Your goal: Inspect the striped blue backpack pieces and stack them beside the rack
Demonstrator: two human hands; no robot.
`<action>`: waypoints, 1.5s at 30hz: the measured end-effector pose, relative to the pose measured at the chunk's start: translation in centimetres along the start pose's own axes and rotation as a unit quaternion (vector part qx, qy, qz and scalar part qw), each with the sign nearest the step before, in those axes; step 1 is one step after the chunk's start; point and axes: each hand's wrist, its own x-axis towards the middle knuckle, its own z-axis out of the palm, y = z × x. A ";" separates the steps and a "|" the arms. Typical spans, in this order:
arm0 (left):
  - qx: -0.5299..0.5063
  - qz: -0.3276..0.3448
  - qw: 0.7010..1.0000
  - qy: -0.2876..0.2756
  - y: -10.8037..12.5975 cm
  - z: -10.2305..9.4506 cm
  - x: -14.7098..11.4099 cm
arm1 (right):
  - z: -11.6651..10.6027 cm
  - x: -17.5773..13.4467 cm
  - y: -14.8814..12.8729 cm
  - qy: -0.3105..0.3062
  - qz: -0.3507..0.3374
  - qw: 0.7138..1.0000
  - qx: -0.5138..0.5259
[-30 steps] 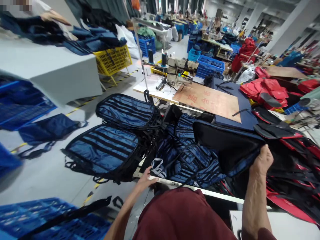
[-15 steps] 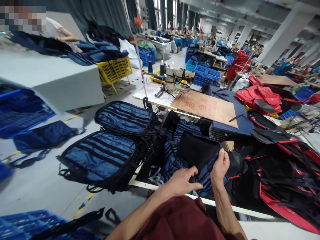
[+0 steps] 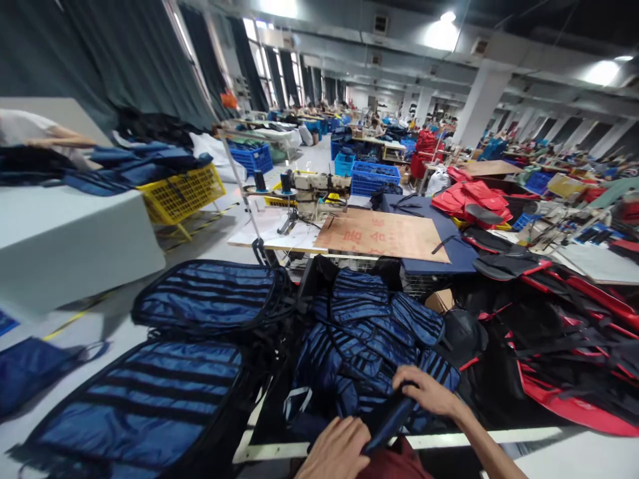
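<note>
A dark blue and black fabric panel (image 3: 387, 420) is close to my body, above the front rail. My right hand (image 3: 428, 392) is closed on its far right corner, fingers curled over the edge. My left hand (image 3: 339, 447) has its fingers bent over the near left end of the panel; its thumb is hidden. Just beyond lies a heap of blue panels with black straps (image 3: 367, 326), in a dark-lined bin with a pale rail (image 3: 439, 440). Left of the heap are two stacks of blue strapped backpack pieces, a far stack (image 3: 210, 293) and a near stack (image 3: 144, 399).
A sewing machine (image 3: 319, 186) stands ahead beside a brown board (image 3: 384, 234). Red and black bag pieces (image 3: 564, 359) pile up at right. On the left are a pale table (image 3: 74, 226), a yellow crate (image 3: 184, 196) and a person's arm (image 3: 70, 136).
The panel, held up before with its black side showing, is now lower, narrower and closer to my body. Both hands came nearer, and the left closed over the panel. My view tilted up.
</note>
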 end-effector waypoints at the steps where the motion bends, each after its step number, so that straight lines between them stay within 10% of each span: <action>1: 0.022 -0.002 1.000 0.018 -0.9 -0.1 -0.7 | 0.2 -0.8 -0.3 -0.058 0.015 0.998 0.030; 9: 0.228 0.002 0.954 0.193 -7.0 -8.1 -1.2 | 1.9 -2.6 -3.0 -0.137 0.092 0.981 0.106; 15: 0.373 0.046 0.903 0.208 -10.4 -10.3 -0.8 | 1.1 0.2 -6.4 0.047 -0.093 0.986 -0.130; 20: 0.438 0.047 0.861 0.255 -7.9 -11.0 1.0 | -0.8 2.5 -5.2 0.216 -0.201 0.857 -0.423; 25: 0.480 0.065 0.817 0.314 -4.2 -13.9 3.8 | -4.0 3.6 -5.3 0.308 -0.326 0.760 -0.469; 30: 0.430 0.096 0.817 0.372 -1.1 -14.4 5.9 | -3.5 3.8 -10.0 0.288 -0.303 0.808 -0.415; 35: 0.238 0.126 0.912 0.309 2.5 -10.0 7.9 | 1.3 3.5 -12.6 0.080 -0.313 0.871 -0.370; 39: -0.005 -0.150 0.979 0.136 1.1 -9.2 6.6 | -0.5 2.5 -12.4 0.082 -0.251 0.935 -0.236; 42: -0.130 -0.340 0.931 0.006 -1.5 -10.5 3.6 | -5.0 1.7 -12.5 0.142 -0.194 0.958 -0.159; 45: -0.256 -0.357 0.896 -0.072 -3.0 -11.0 0.5 | -9.2 1.3 -12.2 0.218 -0.133 0.959 -0.119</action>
